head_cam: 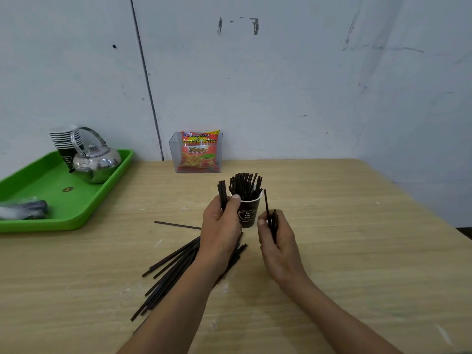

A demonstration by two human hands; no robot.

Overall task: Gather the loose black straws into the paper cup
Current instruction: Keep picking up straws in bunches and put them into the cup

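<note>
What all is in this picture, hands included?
paper cup: one, dark, white rim, table centre
cup straws: many, black, upright in the paper cup
loose straws: one pile, black, on the table, partly under the left arm
single straw: one, black, apart, left of the cup
tray: one, green, table's left edge
kettle: one, silver, on the tray
stacked cups: one stack, white rims, on tray behind kettle
clear box: one, see-through, by the wall
snack packet: one, red and yellow, in the clear box
table: one, light wood
left hand: one, grips small bunch of straws left of cup
right hand: one, grips second bunch of straws right of cup
</note>
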